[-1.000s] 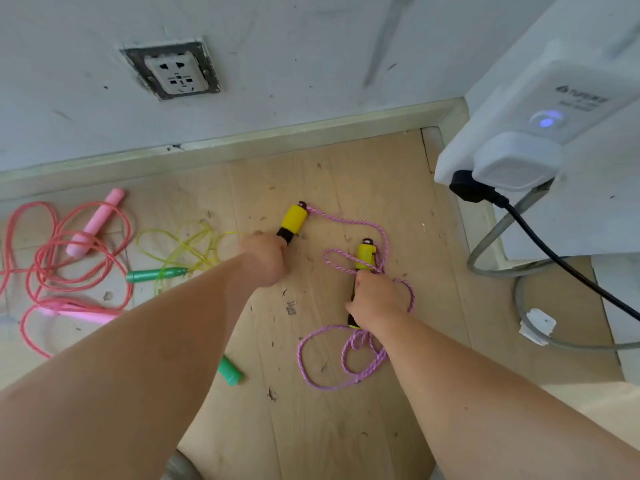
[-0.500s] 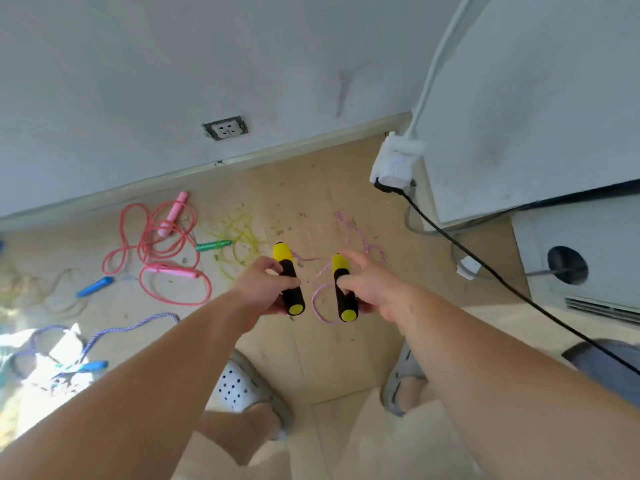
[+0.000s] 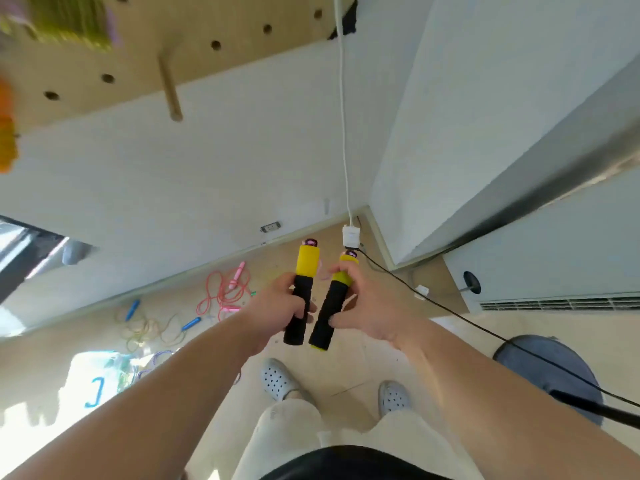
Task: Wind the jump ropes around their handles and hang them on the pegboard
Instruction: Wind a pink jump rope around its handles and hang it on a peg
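Wall (image 3: 207,168) fills most of the view. The pegboard (image 3: 86,57) is high up and left of the fingers, well apart, with blurred bundles (image 3: 69,22) at its top-left corner. Floor (image 3: 346,362) lies below the hands. A pink rope (image 3: 221,292) and a blue rope (image 3: 156,323) lie loose on it, off past the left knuckles and not touched. We hold one rope's two handles out front. Left hand (image 3: 277,313): fingers (image 3: 306,308) curled tight round the black foam of the left handle (image 3: 301,292). Right hand (image 3: 367,306): looser, fingers (image 3: 337,270) spread along the right handle (image 3: 332,303), which is pinched between thumb and fingertips with the forefinger up at the yellow band. The handles sit just beside each other, not touching, nearly parallel. Their long axes run up and away from the fingers, yellow ends far, and they splay a little at the top. The cord is hidden behind the hands and we cannot trace it. No turns show on either handle, so we judge the winding not yet begun. One bare peg (image 3: 169,88) sticks out of the board, up-left of the fingers and nearer the left hand. Next, we think, comes closing the handles into one bundle. Its axis has to cross the peg for hanging.
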